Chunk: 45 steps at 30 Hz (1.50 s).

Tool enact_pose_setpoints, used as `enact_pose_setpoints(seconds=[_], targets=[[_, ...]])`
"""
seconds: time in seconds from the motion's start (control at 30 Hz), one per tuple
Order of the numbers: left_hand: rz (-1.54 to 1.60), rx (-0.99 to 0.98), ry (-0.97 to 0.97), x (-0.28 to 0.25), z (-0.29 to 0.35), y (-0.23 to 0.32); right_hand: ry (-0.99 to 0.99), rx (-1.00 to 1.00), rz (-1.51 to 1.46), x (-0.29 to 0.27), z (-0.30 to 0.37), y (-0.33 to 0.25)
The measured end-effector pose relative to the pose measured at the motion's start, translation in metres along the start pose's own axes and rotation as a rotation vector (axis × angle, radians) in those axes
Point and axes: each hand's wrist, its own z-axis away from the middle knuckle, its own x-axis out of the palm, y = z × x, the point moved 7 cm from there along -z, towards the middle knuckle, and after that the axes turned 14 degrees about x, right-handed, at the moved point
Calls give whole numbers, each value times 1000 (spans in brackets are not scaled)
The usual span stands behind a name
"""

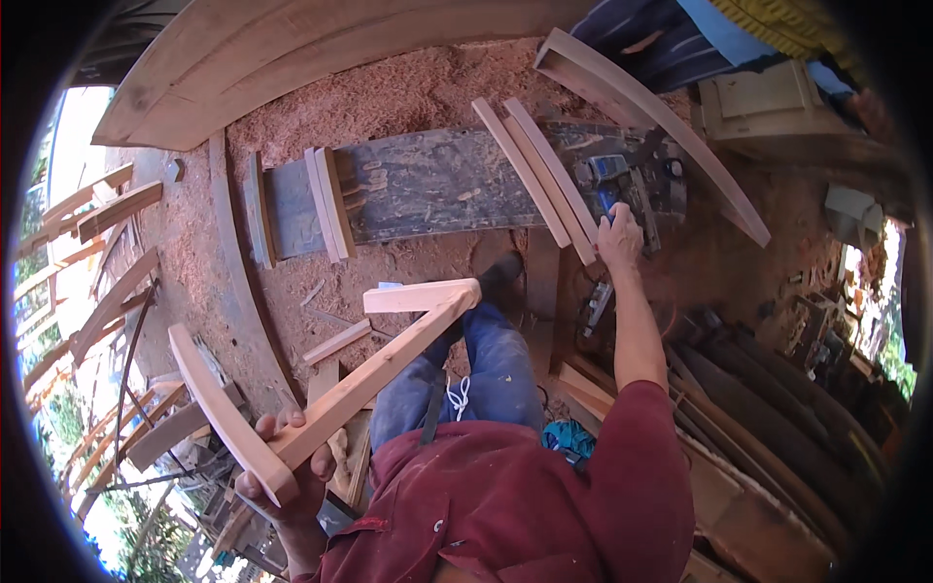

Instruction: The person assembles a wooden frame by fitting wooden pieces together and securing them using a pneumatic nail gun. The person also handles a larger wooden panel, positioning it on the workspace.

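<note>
My left hand (296,466) is wrapped round a pale wooden frame (369,374), near where its straight bar meets a curved end piece (228,413). Another short arm (418,294) joins the bar at its far end, above my knees. On the right of the dark bench board, my right hand (620,238) grips the blue handle of a blue-and-grey tool that looks like a nail gun (609,169). Just left of it, several pale wooden strips (549,180) lie across the board.
The dark worn board (428,180) also carries narrow wooden pieces (326,204) toward its left. Wood shavings (389,92) cover the ground behind. A long curved plank (671,126) stands at the back right, near another person's clothing (637,39). Curved wooden parts (117,306) are stacked at left.
</note>
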Motion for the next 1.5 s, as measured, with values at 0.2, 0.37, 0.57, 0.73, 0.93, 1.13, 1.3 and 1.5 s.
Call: enact_pose_setpoints(seconds=[0.2, 0.37, 0.57, 0.73, 0.93, 1.13, 1.3, 1.5], targets=[[-217, -9, 22, -65, 23, 21, 8, 179, -21, -57, 176, 56], [-315, 7, 216, -168, 9, -4, -203, 325, 83, 8, 272, 109], [-443, 92, 363, -303, -48, -50, -614, 593, 282, 176, 304, 166], [-458, 163, 404, -389, -82, -89, -277, 310, 316, 319, 274, 206], [-482, 259, 345, -459, -103, -114, -99, 230, 298, 429, 266, 237], [-455, 426, 391, -517, -117, -134, -100, 132, 302, 478, 296, 262], [-428, 457, 632, -534, -117, -155, 163, 206, -12, 348, 210, 252], [-380, 484, 580, -513, -139, -163, 780, 134, -328, 64, 25, 159]])
